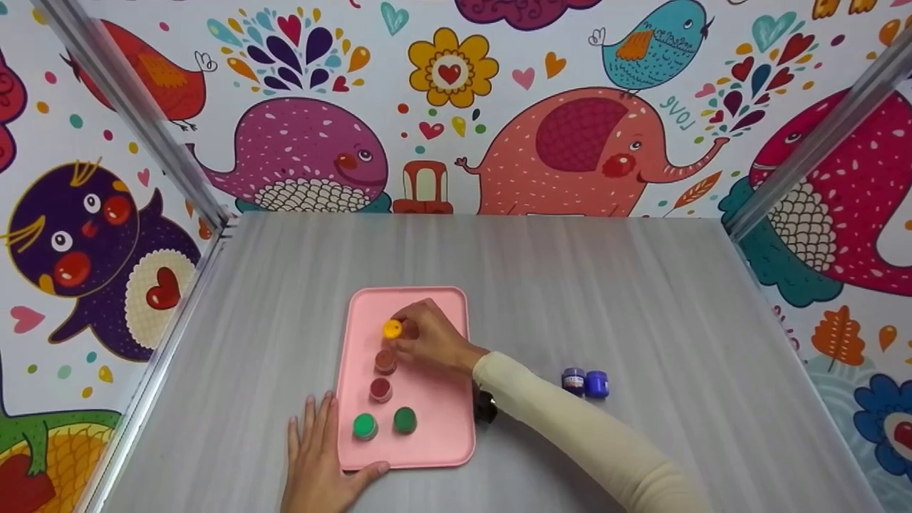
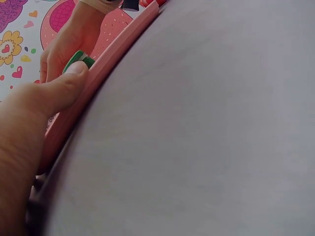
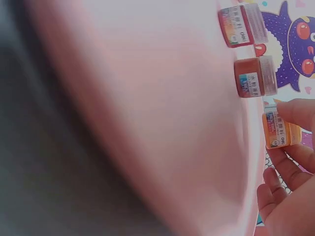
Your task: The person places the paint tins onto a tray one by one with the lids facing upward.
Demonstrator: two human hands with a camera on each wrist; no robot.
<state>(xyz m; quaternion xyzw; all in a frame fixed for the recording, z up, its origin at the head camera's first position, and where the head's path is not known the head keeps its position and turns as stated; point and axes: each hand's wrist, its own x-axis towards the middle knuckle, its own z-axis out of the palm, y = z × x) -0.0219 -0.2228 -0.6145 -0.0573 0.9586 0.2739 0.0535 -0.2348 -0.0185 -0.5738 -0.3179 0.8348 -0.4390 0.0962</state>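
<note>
My right hand [image 1: 436,340] pinches a small yellow-orange paint jar [image 3: 275,130] between thumb and fingers, over the upper part of the pink tray [image 1: 434,451]. Just below it on the tray stand a brown paint jar [image 1: 385,362] and a dark red paint jar [image 1: 381,390]. Near the tray's lower end are a bright green paint jar [image 1: 365,427] and a dark green paint jar [image 1: 405,420]. My left hand [image 1: 317,456] lies at the tray's lower left corner, fingers straight along its side and thumb at the near rim.
Two blue-purple paint jars [image 1: 586,383] stand side by side on the grey table [image 1: 641,299], right of the tray and beyond my right forearm. A small black object [image 1: 486,407] shows partly under the right sleeve. Cartoon-printed walls [image 1: 442,128] surround the table's back and sides.
</note>
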